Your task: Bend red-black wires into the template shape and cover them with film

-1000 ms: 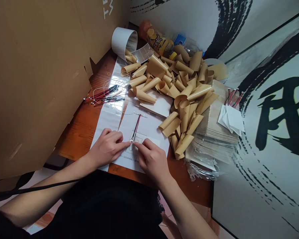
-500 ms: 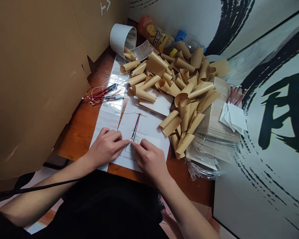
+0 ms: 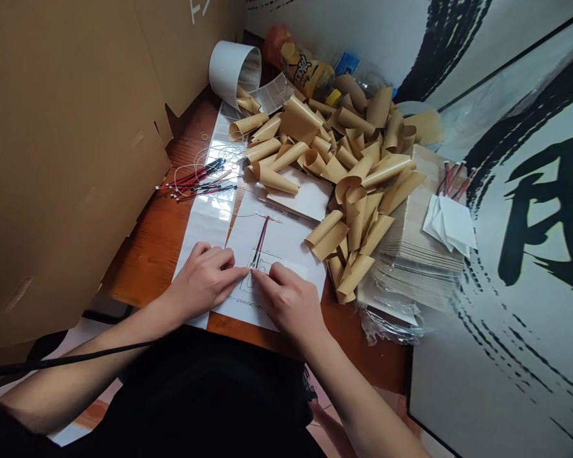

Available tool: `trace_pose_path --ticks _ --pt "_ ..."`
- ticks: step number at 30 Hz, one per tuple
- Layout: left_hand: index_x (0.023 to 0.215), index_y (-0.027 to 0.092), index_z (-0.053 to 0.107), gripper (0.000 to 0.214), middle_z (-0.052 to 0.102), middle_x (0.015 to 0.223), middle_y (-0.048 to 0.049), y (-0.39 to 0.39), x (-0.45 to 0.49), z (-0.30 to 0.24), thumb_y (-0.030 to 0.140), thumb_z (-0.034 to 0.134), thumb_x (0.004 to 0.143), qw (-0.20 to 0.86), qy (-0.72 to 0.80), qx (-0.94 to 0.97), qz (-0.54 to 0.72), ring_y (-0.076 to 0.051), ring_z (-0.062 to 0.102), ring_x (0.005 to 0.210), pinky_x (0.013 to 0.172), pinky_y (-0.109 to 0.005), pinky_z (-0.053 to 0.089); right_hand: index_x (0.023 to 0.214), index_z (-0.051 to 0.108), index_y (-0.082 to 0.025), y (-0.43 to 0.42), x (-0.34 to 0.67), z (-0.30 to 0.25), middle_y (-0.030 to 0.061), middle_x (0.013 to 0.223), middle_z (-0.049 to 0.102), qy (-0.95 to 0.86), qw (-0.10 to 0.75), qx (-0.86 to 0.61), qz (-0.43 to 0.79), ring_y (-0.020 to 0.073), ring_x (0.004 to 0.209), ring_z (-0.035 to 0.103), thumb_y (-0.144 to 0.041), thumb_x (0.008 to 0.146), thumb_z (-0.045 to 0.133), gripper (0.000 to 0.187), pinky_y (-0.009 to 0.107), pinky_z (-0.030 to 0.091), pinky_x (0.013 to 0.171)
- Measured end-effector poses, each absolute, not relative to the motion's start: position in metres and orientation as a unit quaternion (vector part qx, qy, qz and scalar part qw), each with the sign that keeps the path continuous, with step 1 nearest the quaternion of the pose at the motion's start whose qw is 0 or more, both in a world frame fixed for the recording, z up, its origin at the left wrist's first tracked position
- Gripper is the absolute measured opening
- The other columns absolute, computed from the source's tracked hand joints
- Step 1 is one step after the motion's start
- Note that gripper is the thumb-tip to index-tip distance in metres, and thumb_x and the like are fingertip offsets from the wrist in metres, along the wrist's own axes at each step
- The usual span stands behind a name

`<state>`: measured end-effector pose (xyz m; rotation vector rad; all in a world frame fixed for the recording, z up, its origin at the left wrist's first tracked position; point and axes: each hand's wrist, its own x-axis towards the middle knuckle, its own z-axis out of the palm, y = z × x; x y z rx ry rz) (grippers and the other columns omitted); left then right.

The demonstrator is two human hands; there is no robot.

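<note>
Orange-brown wooden tabletop (image 3: 146,267) ran between a tall brown cardboard sheet (image 3: 67,159) on the left and a white wall panel with black brushed calligraphy (image 3: 544,210) on the right. On the table lay a white printed template sheet (image 3: 286,254), and on it lay a thin red-and-black wire pair (image 3: 261,238). The pair ran straight and slightly tilted across the paper, with a tiny pale connector (image 3: 252,266) at its lower end, too small to make out in detail.

The left hand (image 3: 203,280) and the right hand (image 3: 289,302) came together over the template, with the index fingertips (image 3: 244,271) meeting at the connector. They were touching it, but I could not tell whether they clamped it or only steadied it. The other fingers were curled above the paper.

Near the left hand, beyond the sheet, lay a loose bundle of red-and-black wires (image 3: 198,181). Nearest the right hand stood a heap of curled tan backing strips (image 3: 348,172), and beyond that a stack of tan sheets on crinkled clear plastic (image 3: 410,267), topped with white paper squares (image 3: 451,222). A white paper roll (image 3: 232,70) lay on its side at the far end.

Compared with a second earlier, the right fingertips had closed slightly toward the connector, while the whole view had drifted, carrying the brushed character further right.
</note>
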<state>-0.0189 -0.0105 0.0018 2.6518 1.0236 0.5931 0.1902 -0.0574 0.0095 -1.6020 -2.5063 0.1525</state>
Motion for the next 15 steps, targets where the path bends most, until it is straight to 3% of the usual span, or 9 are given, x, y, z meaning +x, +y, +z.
trace_pose_path --ticks 8,15 --pt "0.106 0.021 0.075 0.025 0.059 0.078 -0.0022 -0.011 -0.018 0.007 0.022 0.05 0.101 0.102 0.34 0.915 0.195 -0.016 0.051 0.075 0.077 -0.034 0.032 0.096 0.069 -0.017 -0.053 0.183 0.015 0.0051 0.079 0.061 -0.874 0.049 -0.484 0.005 0.0167 0.066 0.045 -0.01 0.094 0.05 0.02 0.031 0.023 0.053" --pt "0.105 0.022 0.074 0.023 0.06 0.076 -0.001 -0.014 -0.02 0.005 0.021 0.051 0.101 0.06 0.334 0.918 0.207 -0.016 0.049 0.072 0.077 -0.035 0.032 0.105 0.07 -0.016 -0.061 0.179 0.015 0.0039 0.076 0.061 -0.851 0.064 -0.521 -0.027 0.0163 0.066 0.046 -0.008 0.094 0.051 0.024 0.03 0.025 0.055"
